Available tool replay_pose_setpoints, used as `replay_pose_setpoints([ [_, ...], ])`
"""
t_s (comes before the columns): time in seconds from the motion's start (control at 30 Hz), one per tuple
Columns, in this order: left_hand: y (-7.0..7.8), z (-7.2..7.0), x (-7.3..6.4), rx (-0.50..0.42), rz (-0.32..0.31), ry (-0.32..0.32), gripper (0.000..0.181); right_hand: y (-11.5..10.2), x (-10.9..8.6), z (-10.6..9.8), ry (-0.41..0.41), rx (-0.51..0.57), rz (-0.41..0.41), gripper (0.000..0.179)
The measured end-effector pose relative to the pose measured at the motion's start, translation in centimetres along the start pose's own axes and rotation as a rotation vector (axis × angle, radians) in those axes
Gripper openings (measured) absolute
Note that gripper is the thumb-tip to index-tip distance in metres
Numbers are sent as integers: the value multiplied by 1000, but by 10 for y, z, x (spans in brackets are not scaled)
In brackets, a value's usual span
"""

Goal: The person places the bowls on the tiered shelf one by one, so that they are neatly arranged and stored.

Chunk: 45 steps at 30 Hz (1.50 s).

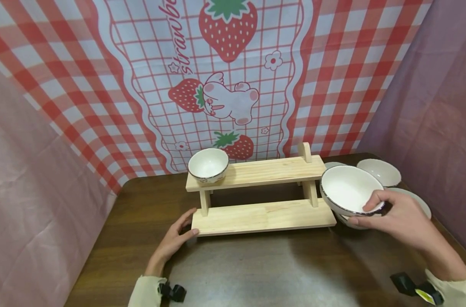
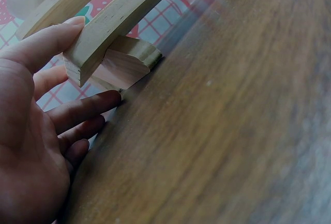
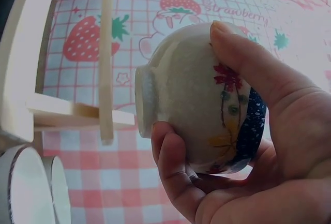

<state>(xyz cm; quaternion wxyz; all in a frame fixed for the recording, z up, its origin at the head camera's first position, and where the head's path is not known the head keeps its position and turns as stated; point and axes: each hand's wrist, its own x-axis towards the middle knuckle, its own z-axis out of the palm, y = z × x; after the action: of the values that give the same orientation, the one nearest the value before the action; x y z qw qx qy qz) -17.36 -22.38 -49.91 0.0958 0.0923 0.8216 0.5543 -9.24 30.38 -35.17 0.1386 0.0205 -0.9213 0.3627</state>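
A two-tier wooden shelf (image 1: 263, 216) stands on the dark table. My left hand (image 1: 176, 239) grips the left end of its lower board, thumb at the front corner; in the left wrist view the other fingers (image 2: 85, 111) spread loosely below the board. My right hand (image 1: 403, 217) holds a white bowl (image 1: 349, 189) by its side, right of the shelf, thumb over the dark rim. The right wrist view shows this bowl's outside (image 3: 181, 97), with painted flowers and a blue band. A smaller white bowl (image 1: 208, 165) sits on the upper board's left end.
Behind and below the held bowl, several white dishes are grouped at the table's right side, including a bowl (image 1: 379, 172) at the back and a partly hidden dish (image 1: 418, 200). A rounded wooden upright (image 1: 305, 152) rises from the upper board's right end. A strawberry-print cloth (image 1: 233, 106) hangs behind.
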Motion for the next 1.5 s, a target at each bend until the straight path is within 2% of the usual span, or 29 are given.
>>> replay_pose_setpoints([
  [0.2,0,0,-1,-2,-2,0,66,-14,15,3,-21,-40,-4,34],
  [0.47,0,-1,-1,-4,3,-5,66,-29,34,14,-50,24,-15,35],
  [0.7,0,-1,0,-2,4,-5,66,-42,47,22,-42,-9,-28,38],
  [0.83,0,-1,0,2,5,-5,66,-49,55,25,-65,-22,-8,40],
  [1.07,0,-1,0,2,14,-8,66,-61,69,32,-102,43,-14,40],
  [1.5,-1,-1,-1,0,21,-2,66,-82,90,55,-147,71,-22,44],
])
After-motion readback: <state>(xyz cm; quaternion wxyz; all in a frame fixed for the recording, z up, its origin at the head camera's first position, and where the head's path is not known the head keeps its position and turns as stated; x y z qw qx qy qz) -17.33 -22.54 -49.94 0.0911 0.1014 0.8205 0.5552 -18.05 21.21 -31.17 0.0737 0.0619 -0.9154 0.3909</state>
